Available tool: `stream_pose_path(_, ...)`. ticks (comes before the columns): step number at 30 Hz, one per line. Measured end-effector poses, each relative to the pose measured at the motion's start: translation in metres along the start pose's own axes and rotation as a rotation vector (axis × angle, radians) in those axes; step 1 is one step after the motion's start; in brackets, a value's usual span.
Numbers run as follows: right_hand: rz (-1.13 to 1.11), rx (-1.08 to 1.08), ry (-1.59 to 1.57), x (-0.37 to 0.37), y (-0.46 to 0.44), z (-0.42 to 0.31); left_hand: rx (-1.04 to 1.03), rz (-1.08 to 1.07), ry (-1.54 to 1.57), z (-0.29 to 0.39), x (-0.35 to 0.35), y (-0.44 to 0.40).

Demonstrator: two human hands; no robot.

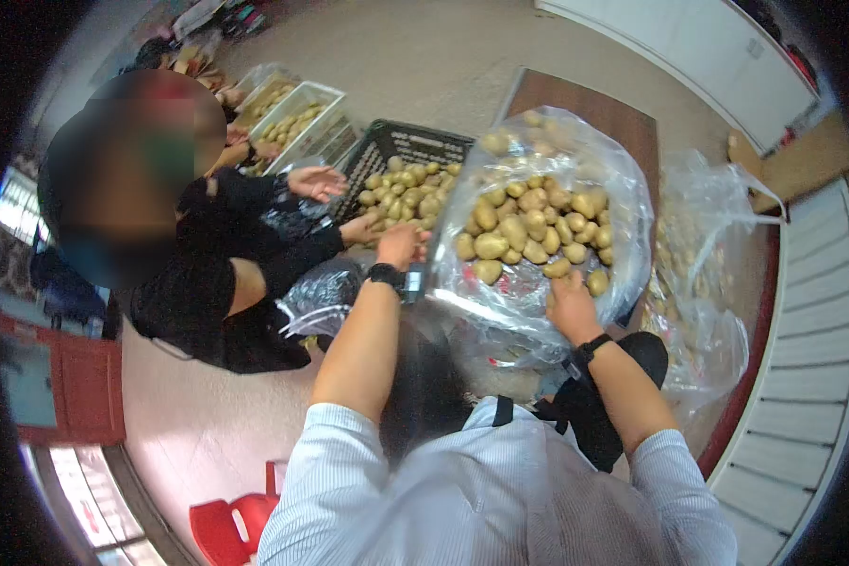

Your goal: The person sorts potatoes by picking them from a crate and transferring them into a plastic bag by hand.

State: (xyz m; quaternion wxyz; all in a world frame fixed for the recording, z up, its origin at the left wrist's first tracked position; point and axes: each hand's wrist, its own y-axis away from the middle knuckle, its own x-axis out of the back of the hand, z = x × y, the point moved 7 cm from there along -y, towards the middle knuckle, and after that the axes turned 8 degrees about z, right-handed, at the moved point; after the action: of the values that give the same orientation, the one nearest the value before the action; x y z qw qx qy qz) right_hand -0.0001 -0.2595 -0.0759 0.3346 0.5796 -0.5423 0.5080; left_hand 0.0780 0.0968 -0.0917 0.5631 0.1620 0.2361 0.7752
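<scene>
My left hand (401,244) is over the near right edge of a black plastic crate (410,141), close to the potatoes (407,193) inside it. Its fingers point down and partly hide behind the hand, so what they hold does not show. My right hand (569,302) reaches into a large clear plastic bag (623,179) heaped with potatoes (535,224). At its fingertips is one small potato (557,269), with the fingers closed against it. I wear a dark band on each wrist.
A co-worker in black (198,292) sits left, both hands at the crate. White crates of potatoes (297,127) stand beyond, near another person's hands. Another clear bag (703,255) is at right, a dark bag (321,292) below the crate, a red stool (226,528) behind left.
</scene>
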Motion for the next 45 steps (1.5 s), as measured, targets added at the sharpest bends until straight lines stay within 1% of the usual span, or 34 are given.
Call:
stream_pose_path(1, -0.045, 0.012, 0.023, -0.001, 0.001, -0.002, -0.029, 0.007, -0.066, 0.008, -0.003, 0.010)
stream_pose_path(3, -0.091, 0.020, 0.036, 0.000, 0.004, -0.007, -0.016, 0.045, -0.077, 0.018, -0.007, 0.025)
stream_pose_path(5, -0.122, 0.025, 0.039, 0.003, 0.004, -0.013, -0.015, 0.020, -0.036, 0.024, -0.013, 0.038)
stream_pose_path(6, -0.151, 0.006, 0.062, 0.003, 0.005, -0.013, -0.025, -0.016, -0.082, 0.023, -0.014, 0.035)
stream_pose_path(9, -0.140, 0.026, 0.081, 0.006, 0.007, -0.016, -0.026, -0.048, -0.106, 0.021, -0.016, 0.030)
stream_pose_path(14, -0.071, 0.021, 0.119, -0.010, 0.008, -0.007, -0.030, -0.019, -0.156, 0.024, -0.018, 0.037)
stream_pose_path(16, -0.055, 0.017, 0.117, -0.002, 0.005, -0.010, -0.034, -0.054, -0.198, 0.025, -0.021, 0.038)
stream_pose_path(18, -0.111, -0.085, -0.089, 0.004, 0.004, -0.008, -0.048, -0.038, -0.181, 0.026, -0.021, 0.040)
stream_pose_path(22, -0.070, -0.123, -0.207, 0.012, 0.002, -0.008, -0.043, -0.004, -0.139, 0.024, -0.023, 0.042)
stream_pose_path(24, 0.034, -0.085, -0.315, 0.022, -0.002, -0.011, -0.043, -0.011, -0.135, 0.022, -0.024, 0.040)
stream_pose_path(28, 0.038, -0.140, -0.409, 0.019, -0.009, -0.009, -0.030, -0.018, -0.170, 0.020, -0.024, 0.039)
stream_pose_path(30, 0.006, -0.237, -0.548, 0.019, -0.012, -0.008, -0.051, -0.050, -0.190, 0.021, -0.030, 0.043)
stream_pose_path(31, 0.006, -0.229, -0.553, 0.018, -0.015, -0.009, -0.077, -0.083, -0.209, 0.024, -0.033, 0.045)
stream_pose_path(34, 0.046, -0.223, -0.605, 0.017, -0.020, -0.013, -0.075, -0.071, -0.214, 0.027, -0.037, 0.054)
stream_pose_path(36, -0.180, -0.375, -0.804, 0.007, -0.024, -0.016, -0.073, -0.087, -0.215, 0.028, -0.041, 0.058)
stream_pose_path(37, -0.179, -0.374, -0.805, 0.014, -0.026, -0.021, -0.074, -0.086, -0.216, 0.026, -0.042, 0.055)
stream_pose_path(39, -0.278, -0.529, -1.081, 0.018, -0.024, -0.037, -0.025, -0.138, -0.192, 0.020, -0.047, 0.051)
stream_pose_path(40, -0.273, -0.530, -1.081, 0.026, -0.026, -0.044, -0.027, -0.142, -0.193, 0.021, -0.049, 0.052)
stream_pose_path(42, -0.352, -0.572, -1.293, 0.034, -0.029, -0.063, 0.022, -0.255, -0.233, 0.019, -0.058, 0.059)
stream_pose_path(43, -0.348, -0.574, -1.292, 0.038, -0.031, -0.069, 0.021, -0.259, -0.234, 0.020, -0.061, 0.063)
stream_pose_path(45, -0.392, -0.574, -1.506, 0.042, -0.035, -0.084, 0.029, -0.328, -0.311, 0.019, -0.072, 0.071)
